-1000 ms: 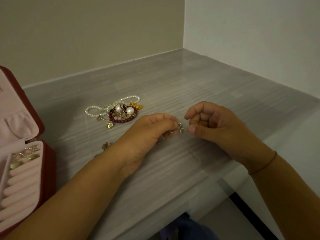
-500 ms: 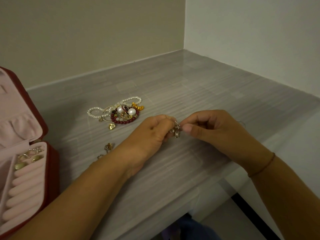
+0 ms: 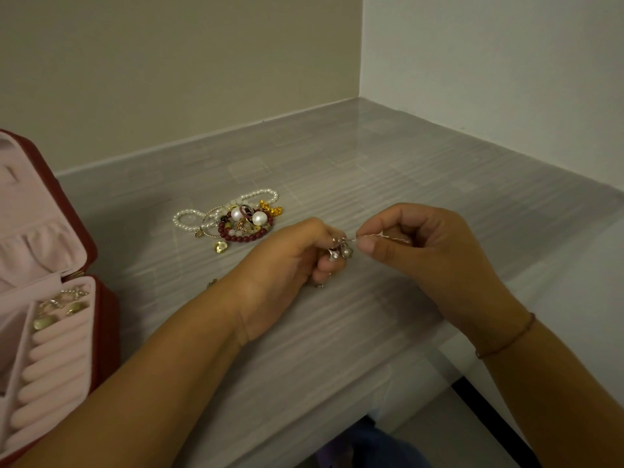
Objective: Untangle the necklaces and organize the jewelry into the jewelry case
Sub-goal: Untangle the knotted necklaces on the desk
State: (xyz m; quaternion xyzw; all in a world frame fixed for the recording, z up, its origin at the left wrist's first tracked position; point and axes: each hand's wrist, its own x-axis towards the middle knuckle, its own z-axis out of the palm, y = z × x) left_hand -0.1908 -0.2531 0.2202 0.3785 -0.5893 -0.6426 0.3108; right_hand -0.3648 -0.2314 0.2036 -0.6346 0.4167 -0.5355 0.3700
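Observation:
My left hand grips a small silver charm cluster of a thin necklace, fingers curled round it. My right hand pinches the fine chain just right of the charms; a twisted length runs across its fingers. Both hands hover low over the grey table. A tangled jewelry pile with pearl strands, a dark red bead bracelet, two big pearls and gold pieces lies behind my left hand. The open red jewelry case with pink lining stands at the left edge, with gold earrings in its top compartment.
A small gold piece peeks out beside my left wrist on the table. Walls close the table at the back and right. The table's front edge runs diagonally under my right forearm, with dark floor below.
My right hand has drawn the chain a little to the right, away from the charms. The left hand keeps hold of the charm cluster at about the same spot.

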